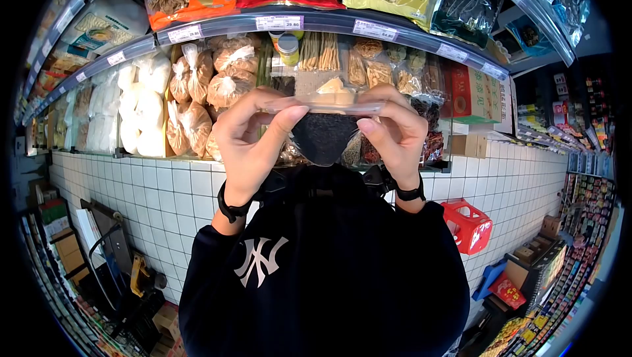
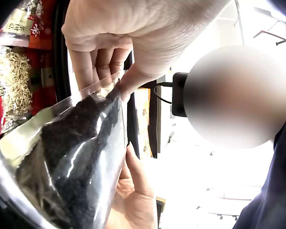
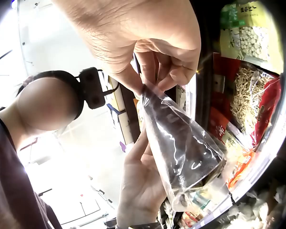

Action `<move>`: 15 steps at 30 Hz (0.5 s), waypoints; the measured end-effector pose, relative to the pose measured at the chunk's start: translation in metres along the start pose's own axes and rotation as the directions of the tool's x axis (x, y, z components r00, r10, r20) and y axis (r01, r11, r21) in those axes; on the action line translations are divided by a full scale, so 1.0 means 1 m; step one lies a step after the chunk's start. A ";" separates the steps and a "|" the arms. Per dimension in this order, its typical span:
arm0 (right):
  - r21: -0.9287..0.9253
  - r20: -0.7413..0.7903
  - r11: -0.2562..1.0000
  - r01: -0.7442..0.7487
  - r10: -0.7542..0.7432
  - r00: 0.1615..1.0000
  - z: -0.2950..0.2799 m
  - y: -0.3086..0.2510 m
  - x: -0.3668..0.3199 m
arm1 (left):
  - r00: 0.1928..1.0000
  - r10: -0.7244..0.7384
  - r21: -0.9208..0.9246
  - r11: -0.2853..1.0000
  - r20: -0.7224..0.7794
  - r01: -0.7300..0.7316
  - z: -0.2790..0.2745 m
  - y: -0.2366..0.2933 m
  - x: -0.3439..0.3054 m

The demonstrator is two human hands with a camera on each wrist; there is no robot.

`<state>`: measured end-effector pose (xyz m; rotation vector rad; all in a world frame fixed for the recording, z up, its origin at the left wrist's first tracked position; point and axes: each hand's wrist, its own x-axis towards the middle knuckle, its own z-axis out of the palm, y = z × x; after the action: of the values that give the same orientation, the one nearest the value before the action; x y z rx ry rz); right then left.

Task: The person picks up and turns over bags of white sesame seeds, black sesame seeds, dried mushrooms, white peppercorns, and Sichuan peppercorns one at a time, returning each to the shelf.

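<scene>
Black stuff is filling a clear bag (image 1: pixel 322 138), and in the head view that bag is hanging between 2 hands, with the left hand (image 1: pixel 253 149) and right hand (image 1: pixel 398 139) both pinching its top edge. Tied bags of brown goods (image 1: pixel 230 87) are sitting on display over to the left.

Left wrist view: the left grip is pinching 1 top corner between thumb and fingers, bag sloping away below.

Right wrist view: the right grip is doing the same at the other top corner, while a red pack of pale dried strips (image 3: pixel 248 95) is showing past the bag.

Progress-wise, I'm guessing the pick-up is done, since both hands are holding the bag in the air. Setting down isn't happening. Can't tell if the top's sealed, so I'm not calling what's left.
</scene>
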<state>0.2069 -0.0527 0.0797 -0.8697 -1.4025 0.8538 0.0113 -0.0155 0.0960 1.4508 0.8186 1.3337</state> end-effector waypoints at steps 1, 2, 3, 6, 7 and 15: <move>0.022 -0.014 1.000 0.004 -0.004 1.000 0.001 -0.001 0.001 | 1.000 0.000 0.000 1.000 0.002 0.000 0.000 0.000 0.000; 0.043 -0.028 0.999 0.008 -0.007 1.000 0.001 -0.002 0.001 | 1.000 0.005 -0.009 1.000 0.001 -0.005 0.000 0.001 -0.001; 0.043 -0.029 0.999 0.008 -0.007 1.000 0.002 -0.002 0.001 | 1.000 0.009 -0.018 1.000 0.001 -0.009 0.000 0.001 -0.001; 0.086 -0.057 0.996 0.033 -0.028 0.998 0.003 0.000 0.000 | 1.000 -0.001 -0.030 1.000 0.005 0.001 -0.001 0.003 -0.002; 0.081 -0.076 0.996 0.037 -0.031 0.997 0.003 -0.001 -0.001 | 1.000 -0.001 -0.030 1.000 0.005 0.001 -0.001 0.003 -0.002; 0.084 -0.114 0.996 0.041 -0.031 0.993 0.005 -0.005 0.001 | 0.999 0.023 -0.005 1.000 0.026 -0.023 -0.002 0.003 -0.004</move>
<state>0.2019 -0.0537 0.0846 -0.8122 -1.2706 0.8193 0.0081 -0.0198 0.0976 1.4748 0.7829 1.3302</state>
